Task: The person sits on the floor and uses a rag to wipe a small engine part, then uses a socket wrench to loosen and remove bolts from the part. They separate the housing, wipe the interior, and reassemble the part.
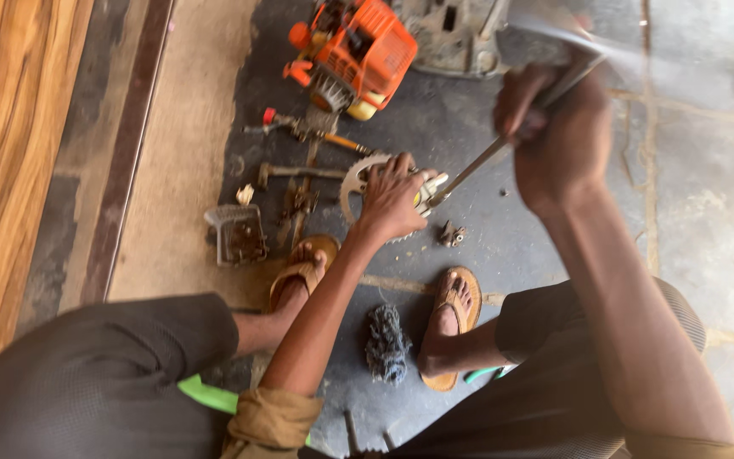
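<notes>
Head view: the floor [715, 195] is grey stone with pale joints on the right of the frame and dark, oil-stained ground in the centre. An orange engine unit [358, 51] sits at upper centre, just beside a grey metal housing [452, 38] at the top edge. The person squats, both sandalled feet planted at lower centre, with a dark wad of rag [386, 342] lying between the feet. A small grey tray [235, 234] holding dark parts stands at centre left, near loose hand tools [307, 132] scattered below the engine. The toothed sprocket [358, 183] lies at the centre of the frame. The left hand [392, 200] presses down on the sprocket, fingers curled over its middle part, gripping it. The right hand [554, 132], upper right, is closed in a fist around the handle of a long metal tool [469, 170]. The tool shaft slants down-left, and its tip meets the sprocket assembly just beside the left hand. Motion blur obscures the tool's upper end.
</notes>
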